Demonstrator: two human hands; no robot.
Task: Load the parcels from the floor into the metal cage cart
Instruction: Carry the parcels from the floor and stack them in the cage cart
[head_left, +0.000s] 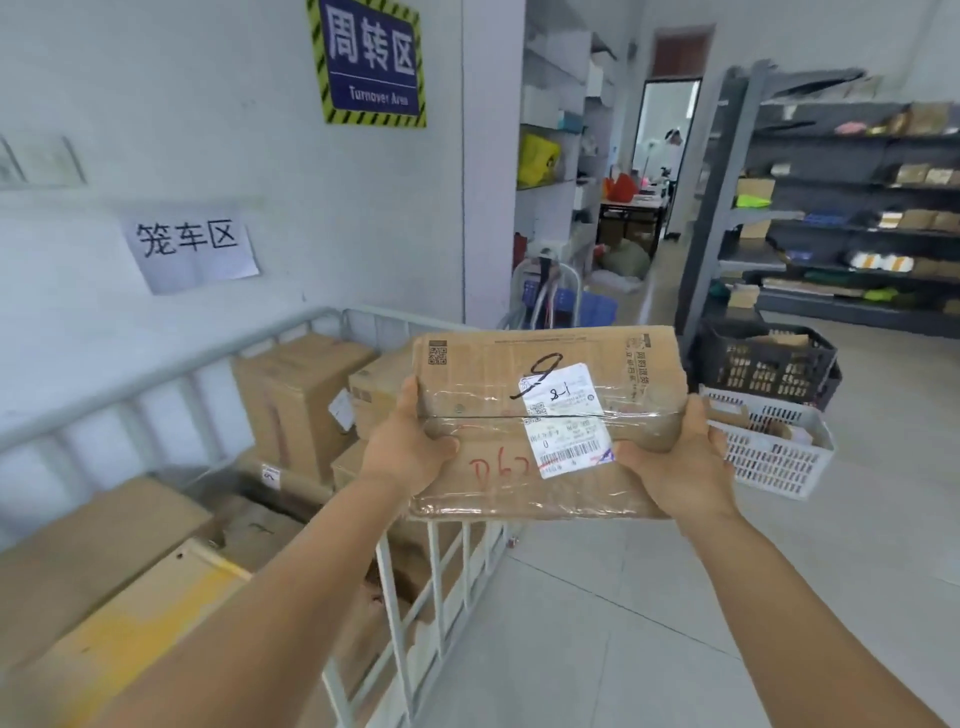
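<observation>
I hold a flat brown cardboard parcel (550, 421) with a white shipping label, clear tape and a black "9" written on it. My left hand (410, 441) grips its left edge and my right hand (675, 467) grips its right edge. The parcel is lifted in the air at the right rail of the grey metal cage cart (171, 364), which stands against the wall on my left. Inside the cart lie several brown cardboard boxes (296, 395), one in the near corner with a yellow patch (130, 634).
A white plastic basket (774, 447) and a black crate (769, 358) sit on the tiled floor to the right. Dark shelving (831, 218) with goods stands at the far right. A hand trolley and blue bin (566, 301) stand behind the cart. Open floor lies lower right.
</observation>
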